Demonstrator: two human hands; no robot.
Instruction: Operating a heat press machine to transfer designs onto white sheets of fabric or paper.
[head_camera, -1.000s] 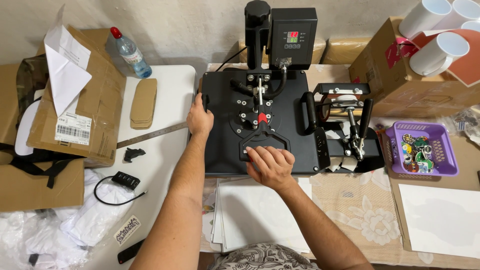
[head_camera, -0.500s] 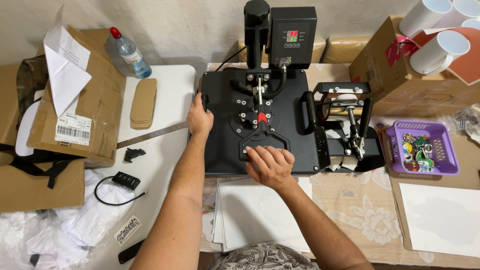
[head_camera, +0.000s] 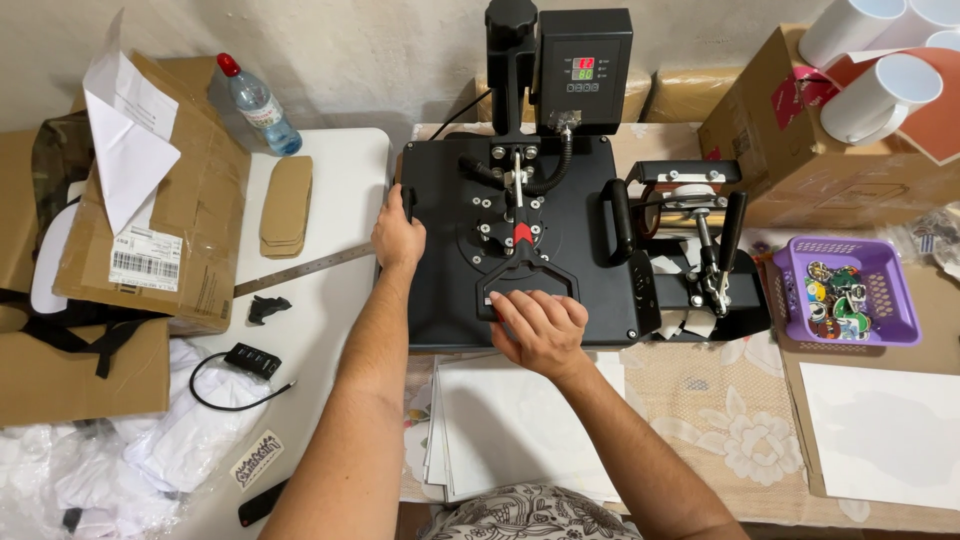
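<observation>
The right hand (head_camera: 540, 328) is wrapped over the front bar of the black handle (head_camera: 527, 272) on the big black heat press (head_camera: 515, 240). Its fingers (head_camera: 535, 305) are curled down tight on that bar, so this hand is closed on the handle. The handle is a loop. Its long way runs from the hand straight away toward the back, up to a red knob (head_camera: 523, 235) in the middle of the flat top plate. So the thing to move lies right under this hand and just past it, and this hand is the nearer one.

The left hand (head_camera: 398, 238) is off to the left of the grip. It is pressed on the left edge of the press, fingers folded round a small side handle (head_camera: 407, 200). Both arms reach forward, the right one slanting in from the lower right.

Farther out, behind the handle, stands a black control box (head_camera: 585, 65). To the right sits a smaller mug press (head_camera: 700, 250), then a purple basket (head_camera: 890, 300). To the left, a metal ruler (head_camera: 305, 268) lies on the white table (head_camera: 340, 170).
</observation>
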